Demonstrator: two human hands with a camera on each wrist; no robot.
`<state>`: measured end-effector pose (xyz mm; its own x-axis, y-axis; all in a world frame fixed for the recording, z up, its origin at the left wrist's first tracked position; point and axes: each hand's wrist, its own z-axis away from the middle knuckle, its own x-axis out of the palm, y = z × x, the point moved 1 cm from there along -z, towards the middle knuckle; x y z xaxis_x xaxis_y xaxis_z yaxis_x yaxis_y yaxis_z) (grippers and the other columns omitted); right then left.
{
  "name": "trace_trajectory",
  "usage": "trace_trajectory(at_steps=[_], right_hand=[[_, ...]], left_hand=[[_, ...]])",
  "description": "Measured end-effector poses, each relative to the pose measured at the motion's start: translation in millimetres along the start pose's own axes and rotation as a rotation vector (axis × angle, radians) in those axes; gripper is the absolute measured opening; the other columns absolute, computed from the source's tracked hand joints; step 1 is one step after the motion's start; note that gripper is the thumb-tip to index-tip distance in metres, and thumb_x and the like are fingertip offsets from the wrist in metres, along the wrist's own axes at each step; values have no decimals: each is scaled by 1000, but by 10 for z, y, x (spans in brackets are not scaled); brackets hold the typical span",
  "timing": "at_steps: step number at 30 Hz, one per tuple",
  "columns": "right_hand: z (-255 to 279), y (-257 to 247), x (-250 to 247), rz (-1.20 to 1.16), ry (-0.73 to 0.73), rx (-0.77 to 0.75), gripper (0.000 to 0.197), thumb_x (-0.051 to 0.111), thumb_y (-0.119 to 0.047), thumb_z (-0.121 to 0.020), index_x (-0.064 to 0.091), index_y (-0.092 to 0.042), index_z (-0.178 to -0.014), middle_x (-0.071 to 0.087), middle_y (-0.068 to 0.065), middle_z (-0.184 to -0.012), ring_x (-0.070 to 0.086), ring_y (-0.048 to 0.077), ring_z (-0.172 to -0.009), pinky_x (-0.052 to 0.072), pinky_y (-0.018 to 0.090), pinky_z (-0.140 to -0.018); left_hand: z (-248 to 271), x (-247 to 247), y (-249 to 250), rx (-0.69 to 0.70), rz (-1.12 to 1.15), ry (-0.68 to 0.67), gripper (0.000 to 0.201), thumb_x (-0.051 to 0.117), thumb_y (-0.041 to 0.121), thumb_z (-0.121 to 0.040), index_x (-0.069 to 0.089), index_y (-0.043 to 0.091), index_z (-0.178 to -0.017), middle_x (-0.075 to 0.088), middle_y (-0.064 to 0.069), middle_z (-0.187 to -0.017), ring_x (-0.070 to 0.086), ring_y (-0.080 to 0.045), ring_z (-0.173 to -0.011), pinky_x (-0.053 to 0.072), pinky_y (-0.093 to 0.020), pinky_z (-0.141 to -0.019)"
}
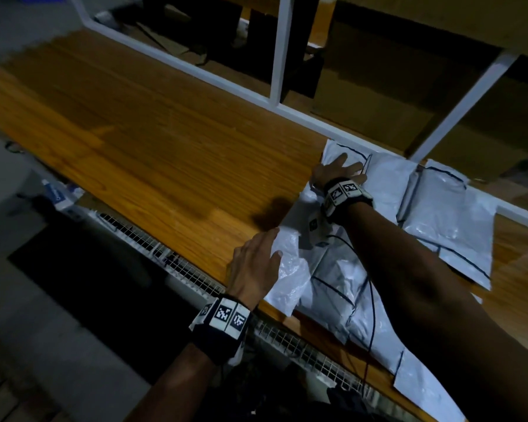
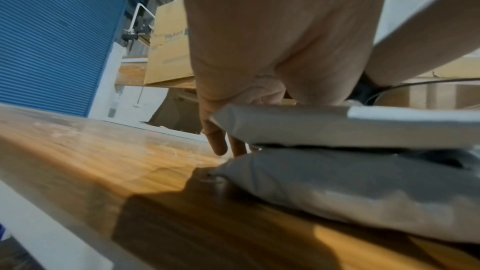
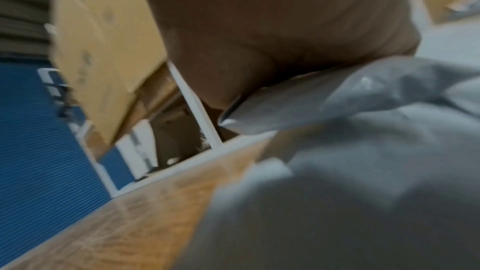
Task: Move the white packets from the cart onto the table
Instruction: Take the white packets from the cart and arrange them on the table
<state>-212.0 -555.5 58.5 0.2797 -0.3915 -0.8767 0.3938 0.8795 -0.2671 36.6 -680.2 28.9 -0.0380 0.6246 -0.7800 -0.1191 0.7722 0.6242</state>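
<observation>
- Head view: white packets (image 1: 342, 269) are seen lying overlapped on the wooden table (image 1: 141, 141), in the centre right and lower right of the frame. The left hand (image 1: 253, 263) is laid at the pile's left edge with fingers straight, over a crinkled packet's edge. The right hand (image 1: 339, 170) is pressed flat, fingers spread, on a packet at the pile's far end. A white wire-mesh cart (image 1: 183, 269) is visible below the table's near edge.
- Left wrist view: the left hand (image 2: 259, 48) is shown with fingertips (image 2: 218, 143) pointing down beside a flat packet (image 2: 337, 126) stacked over a puffier one (image 2: 363, 192). A brown paper bag (image 2: 168, 44) stands behind.
- Right wrist view: blurred; the right hand's (image 3: 259, 38) palm is seen resting on a grey-white packet (image 3: 350, 151); the fingers cannot be told here.
</observation>
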Motion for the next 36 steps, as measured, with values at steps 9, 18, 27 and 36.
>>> trace_trajectory(at_steps=[9, 18, 27, 36], right_hand=[[168, 207, -44, -159, -71, -71, 80, 41, -53, -97, 2, -21, -158, -8, 21, -163, 3, 48, -148, 11, 54, -119], [1161, 1141, -541, -642, 73, -293, 67, 48, -43, -101, 20, -18, -157, 26, 10, -161, 36, 30, -143, 35, 49, -115], [2794, 2204, 312, -735, 631, -289, 41, 52, -26, -102, 45, -20, -142, 50, 0, -136, 52, 9, -118, 52, 34, -91], [3605, 3071, 23, -606, 881, -254, 41, 52, -21, -102, 45, -19, -142, 46, -2, -129, 57, 8, -96, 43, 14, -71]], left_hand=[[-32, -61, 23, 133, 56, 99, 41, 48, 34, -99, 52, 18, -137, 54, -2, -138, 46, -22, -127, 42, -45, -101], [-32, -133, 358, 388, 256, 299, 31, 49, 31, -98, 68, 14, -116, 64, -3, -123, 50, -17, -117, 43, -32, -98], [338, 129, 795, 579, 458, 219, 30, 47, 28, -101, 70, 9, -106, 69, -3, -109, 59, -21, -107, 47, -34, -95], [992, 567, 1504, 810, 482, -25, 30, 44, 27, -102, 69, 10, -105, 69, -2, -106, 59, -20, -103, 44, -32, -95]])
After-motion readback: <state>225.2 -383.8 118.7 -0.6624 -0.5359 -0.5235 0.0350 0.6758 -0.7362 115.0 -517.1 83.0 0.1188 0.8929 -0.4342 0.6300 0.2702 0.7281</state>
